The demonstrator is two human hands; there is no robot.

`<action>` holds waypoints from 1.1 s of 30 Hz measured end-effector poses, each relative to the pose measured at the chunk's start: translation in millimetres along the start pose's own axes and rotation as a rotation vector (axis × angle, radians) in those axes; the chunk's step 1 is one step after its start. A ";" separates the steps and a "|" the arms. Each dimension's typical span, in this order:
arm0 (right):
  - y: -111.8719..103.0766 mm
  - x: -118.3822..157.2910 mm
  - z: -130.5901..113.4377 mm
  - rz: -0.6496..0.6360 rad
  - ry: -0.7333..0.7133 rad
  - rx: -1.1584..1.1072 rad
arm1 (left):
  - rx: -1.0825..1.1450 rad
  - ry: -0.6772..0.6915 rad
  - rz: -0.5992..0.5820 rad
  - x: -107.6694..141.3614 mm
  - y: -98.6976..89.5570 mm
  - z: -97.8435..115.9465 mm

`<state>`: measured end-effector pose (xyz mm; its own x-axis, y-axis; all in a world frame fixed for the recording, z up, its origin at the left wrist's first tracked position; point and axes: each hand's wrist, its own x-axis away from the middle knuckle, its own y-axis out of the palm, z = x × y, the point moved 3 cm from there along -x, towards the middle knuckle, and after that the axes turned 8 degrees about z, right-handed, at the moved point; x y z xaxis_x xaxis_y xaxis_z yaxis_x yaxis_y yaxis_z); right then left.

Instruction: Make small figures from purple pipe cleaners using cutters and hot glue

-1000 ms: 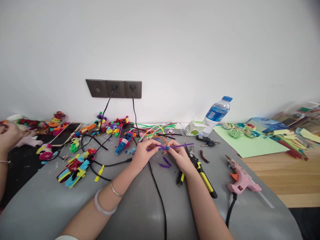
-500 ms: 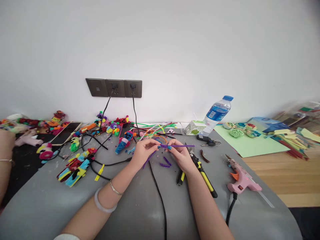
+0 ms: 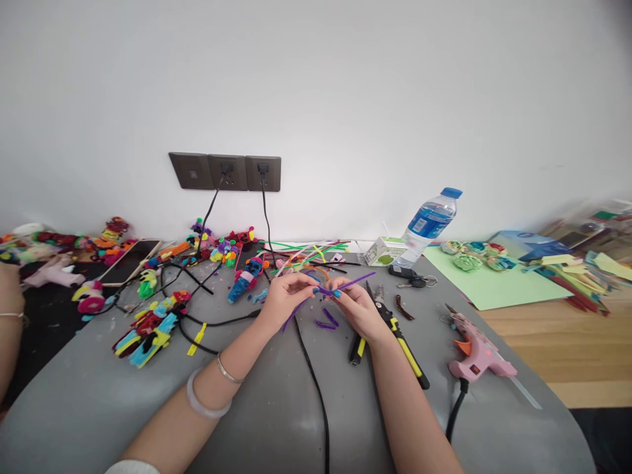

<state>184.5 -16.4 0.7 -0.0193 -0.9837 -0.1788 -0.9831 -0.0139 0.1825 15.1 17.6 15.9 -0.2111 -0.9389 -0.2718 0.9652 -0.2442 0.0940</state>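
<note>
Between the fingertips of both hands is a purple pipe cleaner (image 3: 359, 279), with one end sticking out up and to the right and another hanging down past the left fingers. My left hand (image 3: 285, 300) pinches it, and my right hand (image 3: 356, 309) pinches it close beside. Whether it is one piece or two crossed pieces is hidden by the fingers. Short bent purple pipe cleaner pieces (image 3: 326, 324) lie on the grey table (image 3: 276, 408) just below. Yellow-and-black pliers (image 3: 409, 355) rest partly under my right wrist.
A pink glue gun (image 3: 478, 352) lies at right. Behind stand a water bottle (image 3: 428, 224) and a drink carton (image 3: 385, 252), near keys (image 3: 419, 281). Colourful pipe-cleaner figures (image 3: 148, 332) and black cables (image 3: 313, 382) spread leftward. Another person's arm (image 3: 10, 322) shows at the left edge.
The purple end at the right has swung from nearly level to slanting upward. Both hands have stayed in about the same place.
</note>
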 end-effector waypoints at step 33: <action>-6.8 -2.7 1.0 0.199 -0.096 -0.037 | -0.267 -0.081 -0.168 2.3 5.0 2.1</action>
<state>191.1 -13.4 -1.0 -0.2312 -0.9462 -0.2262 -0.9508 0.1705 0.2586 19.1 13.7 17.7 -0.3717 -0.9098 -0.1846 0.9202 -0.3348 -0.2030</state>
